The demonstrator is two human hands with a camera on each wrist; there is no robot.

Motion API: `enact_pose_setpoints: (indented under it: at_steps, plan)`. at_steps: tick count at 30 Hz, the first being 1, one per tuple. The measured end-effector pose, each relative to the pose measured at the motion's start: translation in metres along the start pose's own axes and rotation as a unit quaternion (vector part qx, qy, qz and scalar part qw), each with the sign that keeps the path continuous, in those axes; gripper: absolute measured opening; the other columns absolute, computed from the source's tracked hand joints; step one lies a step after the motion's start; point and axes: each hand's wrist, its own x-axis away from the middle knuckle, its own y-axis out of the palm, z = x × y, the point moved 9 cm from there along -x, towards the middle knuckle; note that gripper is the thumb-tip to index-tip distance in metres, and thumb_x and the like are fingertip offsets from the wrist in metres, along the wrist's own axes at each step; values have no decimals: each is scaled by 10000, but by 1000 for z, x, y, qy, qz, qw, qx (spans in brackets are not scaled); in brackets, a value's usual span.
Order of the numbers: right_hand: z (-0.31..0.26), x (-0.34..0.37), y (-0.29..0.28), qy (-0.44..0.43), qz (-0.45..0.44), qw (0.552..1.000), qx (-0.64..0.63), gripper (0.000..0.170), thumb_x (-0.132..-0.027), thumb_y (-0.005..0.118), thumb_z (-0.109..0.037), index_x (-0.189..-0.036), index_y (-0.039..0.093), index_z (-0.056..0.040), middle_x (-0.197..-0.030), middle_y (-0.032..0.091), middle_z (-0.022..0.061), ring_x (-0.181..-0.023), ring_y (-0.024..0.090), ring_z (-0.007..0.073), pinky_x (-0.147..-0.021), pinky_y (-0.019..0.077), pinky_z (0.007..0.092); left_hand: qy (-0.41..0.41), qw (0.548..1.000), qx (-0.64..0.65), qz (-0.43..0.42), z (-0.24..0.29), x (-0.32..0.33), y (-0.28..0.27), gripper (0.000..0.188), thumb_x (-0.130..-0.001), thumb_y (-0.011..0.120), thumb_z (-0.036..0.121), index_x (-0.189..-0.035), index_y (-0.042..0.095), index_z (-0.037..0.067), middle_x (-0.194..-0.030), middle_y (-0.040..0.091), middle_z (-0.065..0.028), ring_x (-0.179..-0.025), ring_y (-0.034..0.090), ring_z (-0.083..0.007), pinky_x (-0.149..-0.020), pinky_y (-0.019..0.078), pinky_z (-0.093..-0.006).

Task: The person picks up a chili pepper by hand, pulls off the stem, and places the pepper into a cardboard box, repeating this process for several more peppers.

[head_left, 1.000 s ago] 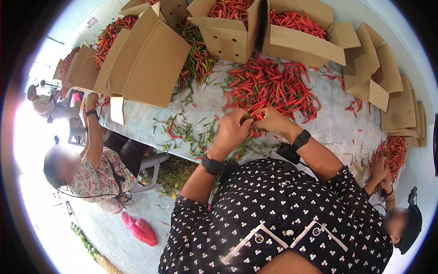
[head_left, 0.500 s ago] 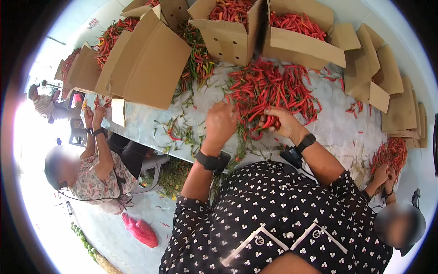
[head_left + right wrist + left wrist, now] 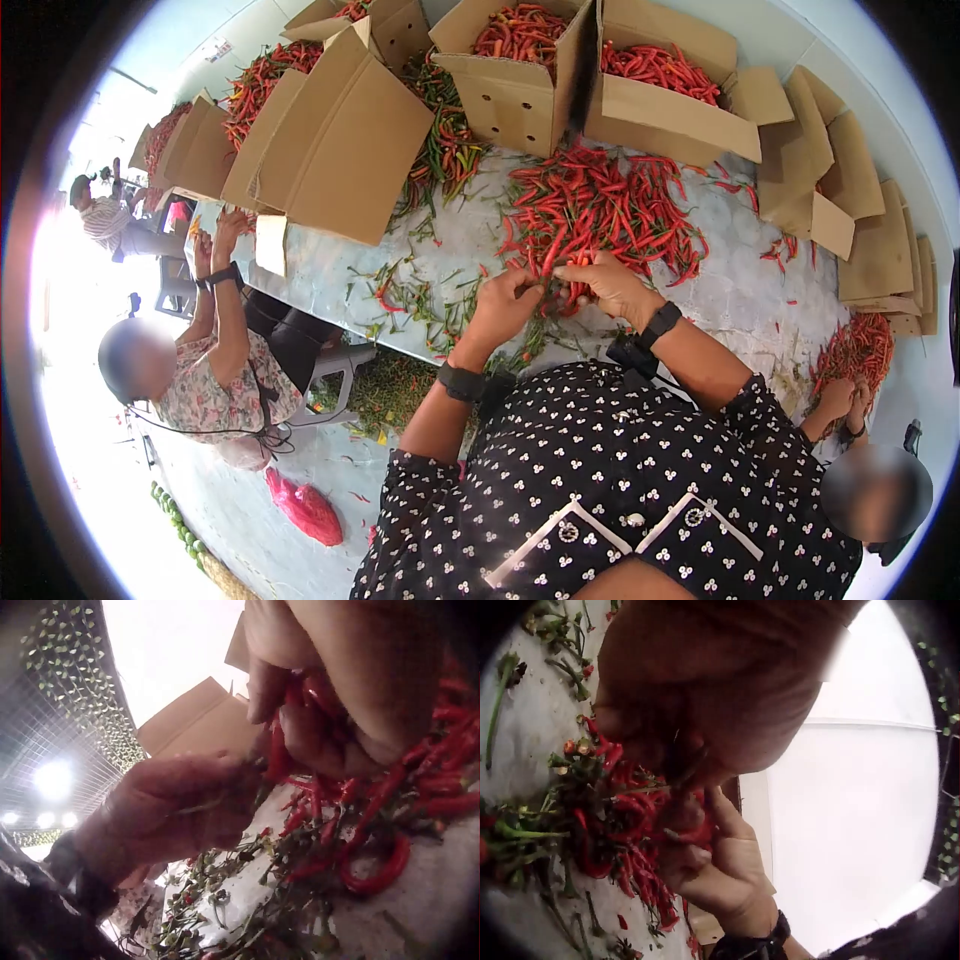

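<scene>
Above the near edge of a pile of red chillies [image 3: 590,205], the two hands meet. My right hand [image 3: 618,290] grips several red chillies in its curled fingers. One chilli [image 3: 277,754] juts out between its thumb and fingers, stem end toward the left hand. My left hand [image 3: 502,312] pinches at that green stem [image 3: 694,766] with thumb and fingertips. In the right wrist view the left hand [image 3: 172,806] comes in from the left, fingertips right at the chilli's end. The left palm is dark in the left wrist view.
Cut green stems [image 3: 430,310] litter the table left of the pile. Cardboard boxes [image 3: 510,105] of chillies line the back, and more boxes [image 3: 815,165] stand at right. A person [image 3: 215,370] sits at left, another [image 3: 870,490] at right by a chilli heap [image 3: 855,350].
Half a second ago my left hand was apart, blurred over the stems at left; now it is back at the right hand. My right hand still holds chillies.
</scene>
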Motion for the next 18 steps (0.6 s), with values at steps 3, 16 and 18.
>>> enact_pose_setpoints:
  at_steps: [3,16,18]
  plan:
    - [-10,0,9,-32,-7,999,3,125,-771,655,-193,-772,579,-94,-633,570,-4,-506,508,67,-398,342,208,18,999,8,-35,7,3,7,191,-769,593,169,-812,584,-16,-674,581,-102,-611,529,-133,-571,429,-305]
    - [-8,10,4,13,4,994,-104,98,-798,629,-180,-800,586,-92,-674,587,3,-536,541,89,-388,319,210,86,995,42,-18,43,0,4,108,-768,602,78,-824,581,-13,-706,596,-96,-632,552,-135,-573,432,-273]
    - [-2,3,1,23,-22,989,-143,105,-798,628,-183,-802,585,-87,-676,588,7,-538,543,94,-387,319,208,125,991,36,-3,47,2,2,92,-764,604,59,-821,583,-9,-703,596,-92,-629,551,-134,-571,431,-269]
